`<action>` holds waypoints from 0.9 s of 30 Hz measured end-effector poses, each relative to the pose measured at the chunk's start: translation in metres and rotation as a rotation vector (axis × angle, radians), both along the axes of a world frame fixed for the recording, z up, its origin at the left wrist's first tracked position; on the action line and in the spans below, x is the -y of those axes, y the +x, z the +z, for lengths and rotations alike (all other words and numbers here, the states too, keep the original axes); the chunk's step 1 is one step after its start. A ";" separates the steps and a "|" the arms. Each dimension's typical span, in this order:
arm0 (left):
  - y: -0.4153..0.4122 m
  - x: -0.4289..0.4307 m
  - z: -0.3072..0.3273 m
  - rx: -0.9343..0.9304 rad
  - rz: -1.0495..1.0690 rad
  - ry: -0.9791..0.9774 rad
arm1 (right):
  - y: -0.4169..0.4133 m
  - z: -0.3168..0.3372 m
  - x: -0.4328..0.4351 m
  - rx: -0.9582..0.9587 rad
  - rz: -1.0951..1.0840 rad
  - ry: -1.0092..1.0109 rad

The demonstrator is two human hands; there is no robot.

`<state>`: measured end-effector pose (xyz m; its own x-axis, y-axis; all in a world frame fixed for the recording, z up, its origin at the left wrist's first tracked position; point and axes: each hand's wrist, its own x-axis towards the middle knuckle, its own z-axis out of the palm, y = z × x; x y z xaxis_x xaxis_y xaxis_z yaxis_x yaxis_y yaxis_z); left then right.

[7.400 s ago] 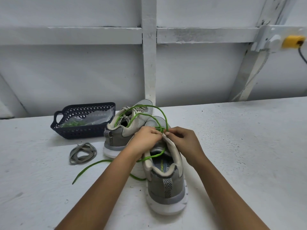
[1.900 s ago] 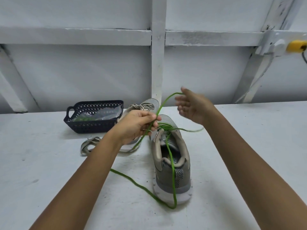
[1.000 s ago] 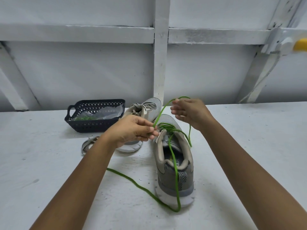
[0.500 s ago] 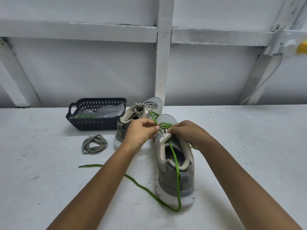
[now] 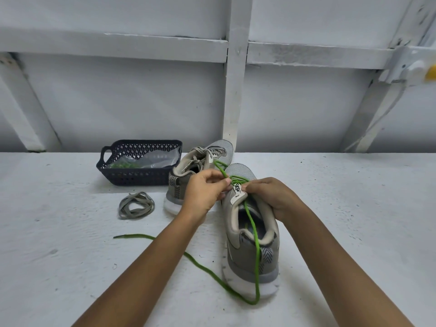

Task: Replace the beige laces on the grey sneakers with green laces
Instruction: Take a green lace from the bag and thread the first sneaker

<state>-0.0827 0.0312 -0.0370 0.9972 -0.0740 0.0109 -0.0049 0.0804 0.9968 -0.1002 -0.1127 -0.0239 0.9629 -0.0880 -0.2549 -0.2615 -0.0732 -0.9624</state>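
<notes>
L hand [image 5: 207, 192] pinches thin green cord lace [image 5: 253, 232] just left of near grey mesh sneaker [image 5: 238, 253], toe pointing away, heel twd person, w/ R hand [image 5: 271, 197] gripping its upper on the right; tongue [image 5: 237, 193] sits btwn both hands.

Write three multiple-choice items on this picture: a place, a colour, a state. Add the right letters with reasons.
1. The loose beige lace lies: A. in the basket; B. on the table, left of the far sneaker; C. on the floor.
2. The basket is: A. yellow; B. white; C. dark blue.
3. The far sneaker is: A. laced in beige; B. laced in green; C. unlaced.
Key: B, it is coiled on the white top; C, its lattice wall is dark blue; A, beige laces cross its tongue.
</notes>
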 end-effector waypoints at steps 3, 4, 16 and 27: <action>-0.001 0.001 0.000 0.003 -0.012 -0.006 | -0.001 0.000 -0.001 -0.003 0.003 0.017; -0.001 0.001 0.000 0.009 -0.009 -0.003 | -0.001 0.000 -0.001 -0.003 0.001 0.014; 0.000 0.005 -0.003 0.045 0.030 0.044 | -0.001 -0.002 -0.003 0.009 0.004 0.007; 0.005 0.007 -0.009 0.152 0.081 0.207 | -0.002 0.000 -0.004 0.016 0.005 -0.033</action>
<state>-0.0775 0.0246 -0.0464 0.9880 -0.0103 0.1543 -0.1543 -0.1315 0.9792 -0.1024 -0.1090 -0.0243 0.9674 -0.0915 -0.2361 -0.2452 -0.1063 -0.9636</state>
